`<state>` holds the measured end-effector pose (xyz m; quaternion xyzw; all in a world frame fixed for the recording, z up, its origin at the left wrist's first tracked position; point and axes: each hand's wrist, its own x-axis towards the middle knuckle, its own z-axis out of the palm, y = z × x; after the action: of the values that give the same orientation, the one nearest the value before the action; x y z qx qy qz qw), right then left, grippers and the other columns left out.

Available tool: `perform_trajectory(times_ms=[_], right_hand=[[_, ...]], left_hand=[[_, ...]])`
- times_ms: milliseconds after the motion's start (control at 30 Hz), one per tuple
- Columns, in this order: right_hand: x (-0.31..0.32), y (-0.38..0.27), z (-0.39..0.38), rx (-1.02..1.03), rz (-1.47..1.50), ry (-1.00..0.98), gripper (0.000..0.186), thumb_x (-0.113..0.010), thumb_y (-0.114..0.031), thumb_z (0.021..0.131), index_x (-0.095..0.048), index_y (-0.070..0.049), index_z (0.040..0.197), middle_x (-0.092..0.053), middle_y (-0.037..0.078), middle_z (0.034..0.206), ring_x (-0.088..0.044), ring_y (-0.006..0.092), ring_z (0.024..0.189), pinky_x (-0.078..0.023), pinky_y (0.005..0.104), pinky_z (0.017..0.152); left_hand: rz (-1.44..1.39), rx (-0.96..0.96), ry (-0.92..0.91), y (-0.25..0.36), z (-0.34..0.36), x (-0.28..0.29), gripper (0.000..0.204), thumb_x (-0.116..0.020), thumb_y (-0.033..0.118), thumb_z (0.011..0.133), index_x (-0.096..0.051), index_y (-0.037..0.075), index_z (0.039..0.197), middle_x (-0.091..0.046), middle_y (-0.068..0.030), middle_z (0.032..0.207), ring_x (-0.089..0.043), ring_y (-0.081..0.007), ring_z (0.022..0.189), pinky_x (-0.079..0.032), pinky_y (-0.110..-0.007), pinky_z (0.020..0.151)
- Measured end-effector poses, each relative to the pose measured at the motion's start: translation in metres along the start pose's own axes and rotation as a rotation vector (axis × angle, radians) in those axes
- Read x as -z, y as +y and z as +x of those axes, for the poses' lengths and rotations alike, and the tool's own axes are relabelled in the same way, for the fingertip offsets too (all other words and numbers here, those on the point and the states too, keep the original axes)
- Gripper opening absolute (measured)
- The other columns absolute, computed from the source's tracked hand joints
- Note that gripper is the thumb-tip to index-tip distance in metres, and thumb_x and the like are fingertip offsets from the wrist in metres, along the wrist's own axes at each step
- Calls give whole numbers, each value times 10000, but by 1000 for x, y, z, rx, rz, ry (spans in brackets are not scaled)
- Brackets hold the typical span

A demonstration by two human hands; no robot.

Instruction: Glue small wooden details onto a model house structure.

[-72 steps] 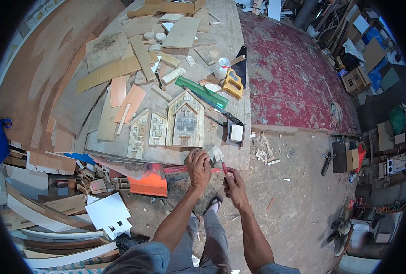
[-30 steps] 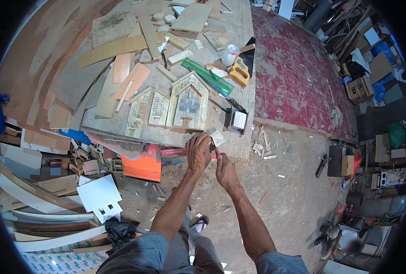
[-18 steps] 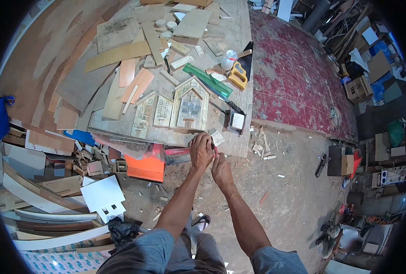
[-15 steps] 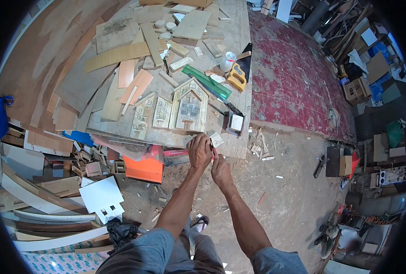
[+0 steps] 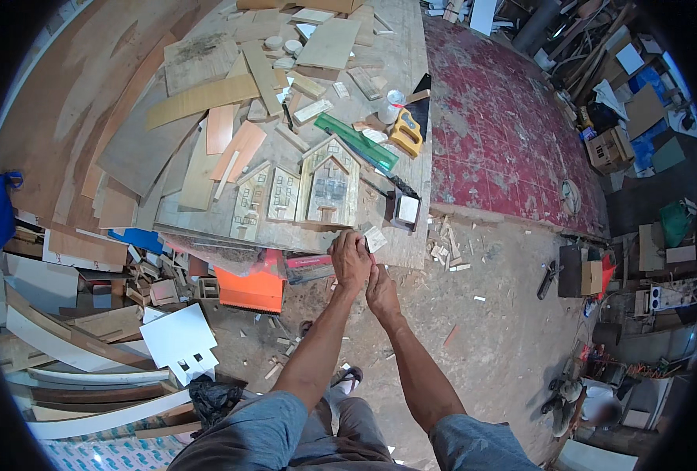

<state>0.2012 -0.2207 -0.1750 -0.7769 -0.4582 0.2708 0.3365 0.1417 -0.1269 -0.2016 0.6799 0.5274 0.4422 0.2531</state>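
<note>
At the worktable's front edge my left hand is closed, its fingertips against a small pale wooden piece with dark line marks. My right hand is closed just below it, thumb side up, nearly touching the left. Between them shows a bit of a slim red tool; its kind is mostly hidden by my fingers. Just beyond stand flat wooden house-shaped pieces, a large one with a peaked roof and two narrower ones with small windows. A dark-sided box with a white top is at the right.
A yellow-handled saw, a green ruler and a white jar lie or stand farther back among wood offcuts. Below the table edge is an orange box. Wood scraps litter the floor; a person is at the far lower right.
My left hand has shifted slightly right, and the right hand has moved a little with it. Less of the red tool shows, and more of the small wooden piece is visible. The view has shifted slightly.
</note>
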Motion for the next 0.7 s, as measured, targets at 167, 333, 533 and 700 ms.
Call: perform_trajectory(times_ms=[167, 333, 533, 700], right_hand=[[-5, 1, 4, 2, 62, -16, 328, -344, -280, 1036, -538, -16, 1055, -616, 316, 814, -590, 535, 803, -449, 556, 646], [2, 1, 4, -50, 94, -22, 355, -336, -287, 1040, -550, -3, 1027, -615, 311, 840, -602, 512, 839, -460, 529, 690], [0, 1, 4, -35, 151, 4, 492, -301, -361, 1046, -578, 40, 982, -573, 229, 753, -586, 360, 721, -453, 447, 688], [3, 2, 6, -59, 175, -64, 426, -325, -315, 1044, -568, 34, 1069, -635, 295, 918, -621, 467, 907, -480, 482, 776]], left_hand=[[-57, 168, 2, -11, 10, 0, 78, -618, 36, 799, -605, 43, 876, -609, -103, 839, -603, -282, 755, -464, -404, 727], [-64, 140, 22, -14, 12, 12, 83, -616, 0, 784, -624, 12, 866, -620, -127, 854, -606, -255, 697, -481, -362, 659], [51, 2, -54, -22, 15, 28, 119, -630, -57, 738, -672, -33, 847, -621, -167, 872, -623, -332, 773, -499, -376, 674], [9, 74, -97, -25, 19, 36, 75, -617, -31, 762, -678, -34, 805, -618, -188, 868, -603, -371, 835, -476, -440, 754]])
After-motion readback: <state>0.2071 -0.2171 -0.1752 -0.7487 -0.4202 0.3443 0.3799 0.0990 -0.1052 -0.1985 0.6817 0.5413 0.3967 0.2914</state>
